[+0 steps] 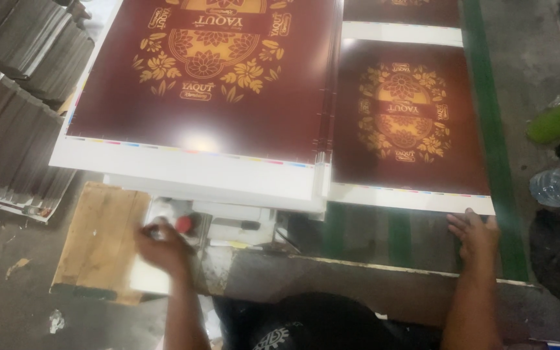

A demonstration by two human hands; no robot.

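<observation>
Left hand [162, 246] blurred by red button [185, 224], grip unclear | right hand [474, 232] open-fingered, steadying maroon printed sheet [409, 123] | best keep sheet square, fingertips off print.

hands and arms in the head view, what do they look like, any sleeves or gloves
Both are bare: the left hand and right hand wear no gloves, and both forearms show uncovered with no sleeves down to the picture's bottom edge. No watch, bracelet or ring can be made out, though the left hand is motion-blurred. Near the body, dark clothing with a pale printed pattern shows.
</observation>
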